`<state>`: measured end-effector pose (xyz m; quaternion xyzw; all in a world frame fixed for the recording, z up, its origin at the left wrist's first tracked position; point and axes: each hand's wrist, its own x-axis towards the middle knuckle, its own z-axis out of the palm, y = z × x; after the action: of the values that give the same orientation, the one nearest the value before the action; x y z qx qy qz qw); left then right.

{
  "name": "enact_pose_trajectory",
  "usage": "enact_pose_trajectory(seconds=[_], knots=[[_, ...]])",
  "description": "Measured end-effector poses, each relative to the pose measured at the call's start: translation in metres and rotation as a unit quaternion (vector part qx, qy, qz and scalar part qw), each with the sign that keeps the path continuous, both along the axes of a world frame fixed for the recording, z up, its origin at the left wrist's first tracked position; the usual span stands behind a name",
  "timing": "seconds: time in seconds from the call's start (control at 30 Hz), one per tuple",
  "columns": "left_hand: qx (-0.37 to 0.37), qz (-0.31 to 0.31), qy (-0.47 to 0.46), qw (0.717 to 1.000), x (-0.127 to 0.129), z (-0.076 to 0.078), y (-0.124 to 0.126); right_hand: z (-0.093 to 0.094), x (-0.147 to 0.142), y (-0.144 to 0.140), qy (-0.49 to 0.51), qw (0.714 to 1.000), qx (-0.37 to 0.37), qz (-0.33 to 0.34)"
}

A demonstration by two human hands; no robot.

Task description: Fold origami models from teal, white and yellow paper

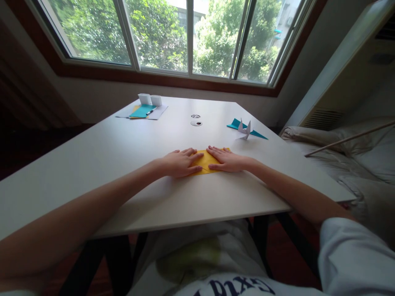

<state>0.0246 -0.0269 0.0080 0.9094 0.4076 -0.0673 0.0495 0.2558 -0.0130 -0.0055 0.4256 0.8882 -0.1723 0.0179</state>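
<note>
A folded sheet of yellow paper (206, 161) lies flat on the white table in front of me. My left hand (182, 162) rests palm down on its left part, fingers spread out. On the right part lies my right hand (226, 159), also flat with its fingers stretched. Both thumbs point inward and are apart, with yellow paper showing between them. A fold line runs across the paper near the thumbs. The paper's outer ends are partly hidden under the hands.
Beyond my right hand, a white origami crane (245, 129) stands by a blue paper plane (257, 134). At the far left, blue paper (142, 111), a pen (151, 111) and white boxes (150, 99) sit together. A cable hole (196, 123) is mid-table (135, 139).
</note>
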Motion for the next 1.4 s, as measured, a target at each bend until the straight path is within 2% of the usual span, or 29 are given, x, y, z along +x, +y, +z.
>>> enact_pose_trajectory(seconds=[0.57, 0.7, 0.83, 1.03, 1.27, 1.4], knots=[[0.001, -0.001, -0.009, 1.000, 0.000, -0.002, 0.000, -0.002, 0.001, 0.002, 0.001, 1.000, 0.008, 0.010], [-0.059, 0.009, 0.012, 0.998, -0.006, 0.001, 0.003, 0.004, 0.002, -0.001, -0.027, 1.000, -0.011, -0.006], [-0.139, 0.031, 0.055, 0.988, -0.020, 0.013, 0.006, 0.012, 0.011, -0.001, -0.072, 0.996, -0.040, -0.038], [-0.165, 0.063, 0.106, 0.979, -0.033, 0.027, 0.008, 0.018, 0.033, 0.006, -0.127, 0.988, -0.064, -0.054], [-0.163, 0.084, 0.101, 0.978, -0.035, 0.025, 0.006, 0.024, 0.047, 0.010, -0.094, 0.992, -0.070, -0.054], [-0.152, 0.103, 0.077, 0.980, -0.036, 0.026, 0.006, 0.029, 0.049, 0.010, -0.040, 0.998, -0.030, -0.028]])
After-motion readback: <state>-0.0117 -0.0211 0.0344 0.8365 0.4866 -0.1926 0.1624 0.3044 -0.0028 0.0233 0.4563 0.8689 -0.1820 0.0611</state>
